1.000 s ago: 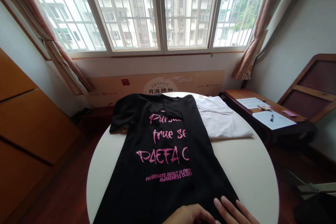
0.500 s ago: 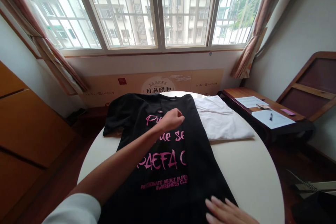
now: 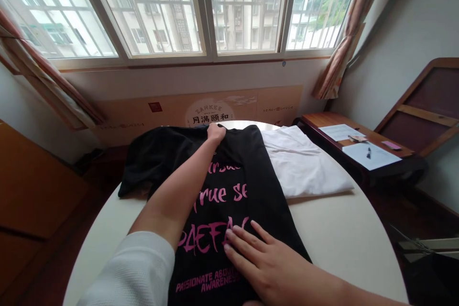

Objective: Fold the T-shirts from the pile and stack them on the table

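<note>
A black T-shirt (image 3: 247, 172) with pink lettering lies front up on the round white table (image 3: 340, 239), its right side folded in. My left hand (image 3: 216, 132) reaches to the far edge and is closed on the shirt's collar. My right hand (image 3: 261, 258) lies flat with fingers spread on the shirt's lower middle, over the pink print. A folded white garment (image 3: 304, 165) rests to the right of the black shirt.
A dark wooden side table (image 3: 344, 143) at the right holds papers (image 3: 369, 155) and a pen. A wooden folding frame (image 3: 423, 105) leans on the right wall. A printed cardboard panel (image 3: 201, 110) stands below the window. A brown cabinet (image 3: 32, 186) is at left.
My left hand moved from mid-shirt forward to the collar and closed on it. My right hand slid from the hem up onto the print. The view tilted down and left.
</note>
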A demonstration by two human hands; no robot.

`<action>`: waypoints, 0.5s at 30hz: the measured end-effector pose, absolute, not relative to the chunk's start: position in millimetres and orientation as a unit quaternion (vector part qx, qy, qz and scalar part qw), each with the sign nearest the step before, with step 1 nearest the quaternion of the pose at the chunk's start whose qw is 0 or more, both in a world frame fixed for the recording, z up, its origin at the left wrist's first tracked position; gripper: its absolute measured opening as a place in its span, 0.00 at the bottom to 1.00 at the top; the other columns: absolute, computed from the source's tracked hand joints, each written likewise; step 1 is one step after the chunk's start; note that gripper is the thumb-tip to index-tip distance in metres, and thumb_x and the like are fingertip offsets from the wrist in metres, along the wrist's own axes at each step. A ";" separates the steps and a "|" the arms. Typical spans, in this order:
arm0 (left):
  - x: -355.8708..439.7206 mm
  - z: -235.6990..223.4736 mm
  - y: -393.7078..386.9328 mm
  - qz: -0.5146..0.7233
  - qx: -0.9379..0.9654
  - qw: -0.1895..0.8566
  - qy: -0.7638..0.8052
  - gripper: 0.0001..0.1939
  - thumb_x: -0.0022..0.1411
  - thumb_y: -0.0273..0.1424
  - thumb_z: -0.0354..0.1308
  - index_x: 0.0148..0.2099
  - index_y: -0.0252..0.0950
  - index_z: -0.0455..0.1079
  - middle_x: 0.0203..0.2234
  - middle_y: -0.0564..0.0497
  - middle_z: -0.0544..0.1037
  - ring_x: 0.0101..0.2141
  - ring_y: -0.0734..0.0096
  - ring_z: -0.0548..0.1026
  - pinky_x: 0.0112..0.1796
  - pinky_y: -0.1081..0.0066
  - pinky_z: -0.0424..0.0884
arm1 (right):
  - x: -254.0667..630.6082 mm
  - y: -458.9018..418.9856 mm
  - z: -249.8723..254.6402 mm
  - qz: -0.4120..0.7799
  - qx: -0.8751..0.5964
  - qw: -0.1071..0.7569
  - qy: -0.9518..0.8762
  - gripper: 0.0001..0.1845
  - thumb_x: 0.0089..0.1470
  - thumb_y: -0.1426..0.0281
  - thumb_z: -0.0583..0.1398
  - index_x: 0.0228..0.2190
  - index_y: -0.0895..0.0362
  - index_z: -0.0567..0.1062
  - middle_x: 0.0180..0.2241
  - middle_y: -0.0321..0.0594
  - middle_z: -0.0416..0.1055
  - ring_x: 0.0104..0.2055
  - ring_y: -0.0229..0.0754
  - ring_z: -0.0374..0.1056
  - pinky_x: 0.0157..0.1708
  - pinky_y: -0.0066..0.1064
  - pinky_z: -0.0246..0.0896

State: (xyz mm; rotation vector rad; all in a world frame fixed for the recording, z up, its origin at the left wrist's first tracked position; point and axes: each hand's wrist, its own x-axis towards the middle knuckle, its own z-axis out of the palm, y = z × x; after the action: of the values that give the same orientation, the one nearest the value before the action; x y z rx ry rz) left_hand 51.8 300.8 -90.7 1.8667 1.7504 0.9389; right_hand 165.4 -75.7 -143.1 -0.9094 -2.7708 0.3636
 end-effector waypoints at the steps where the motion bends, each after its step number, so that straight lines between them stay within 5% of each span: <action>1: 47.6 -89.3 302.8 0.355 0.665 0.196 0.627 0.18 0.66 0.24 0.58 0.57 0.27 0.70 0.53 0.31 0.79 0.53 0.50 0.78 0.51 0.62 0.74 | 164.3 -74.5 -145.8 0.102 -0.299 0.098 -0.944 0.44 0.74 0.55 0.56 0.76 0.65 0.45 0.76 0.56 0.43 0.78 0.57 0.40 0.74 0.59 0.42; 4: 34.7 -82.1 307.4 0.412 0.656 0.173 0.609 0.15 0.70 0.23 0.55 0.57 0.31 0.69 0.51 0.38 0.80 0.51 0.60 0.78 0.53 0.68 0.72 | 159.0 -74.2 -147.3 0.027 -0.283 0.094 -0.954 0.36 0.76 0.65 0.52 0.75 0.67 0.47 0.76 0.58 0.40 0.79 0.58 0.38 0.73 0.59 0.45; 8: 23.6 -80.1 306.6 0.472 0.635 0.199 0.579 0.13 0.73 0.24 0.55 0.58 0.33 0.68 0.49 0.41 0.80 0.48 0.64 0.79 0.52 0.68 0.73 | 147.4 -75.4 -145.8 -0.053 -0.246 0.114 -0.961 0.31 0.78 0.64 0.47 0.73 0.66 0.52 0.76 0.55 0.45 0.78 0.54 0.44 0.72 0.53 0.52; 12: 17.1 -92.5 294.9 0.373 0.619 0.280 0.632 0.40 0.66 0.33 0.68 0.71 0.24 0.54 0.53 0.33 0.78 0.52 0.52 0.80 0.51 0.63 0.76 | 138.7 -74.6 -150.3 -0.086 -0.223 0.127 -0.963 0.28 0.79 0.62 0.44 0.72 0.62 0.57 0.74 0.50 0.55 0.75 0.49 0.53 0.71 0.49 0.56; 15: 6.1 -102.4 283.0 0.312 0.619 0.299 0.656 0.51 0.57 0.26 0.72 0.74 0.18 0.48 0.49 0.29 0.80 0.51 0.41 0.80 0.51 0.56 0.76 | 136.3 -74.9 -156.5 -0.090 -0.219 0.131 -0.963 0.27 0.79 0.63 0.45 0.71 0.61 0.58 0.73 0.48 0.58 0.74 0.48 0.56 0.71 0.48 0.55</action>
State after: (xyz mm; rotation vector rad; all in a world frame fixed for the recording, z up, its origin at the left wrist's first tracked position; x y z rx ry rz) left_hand 6.1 283.0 -102.4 1.6441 1.7411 0.8290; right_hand 136.3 -74.9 -156.5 -0.6362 -2.7948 -0.2618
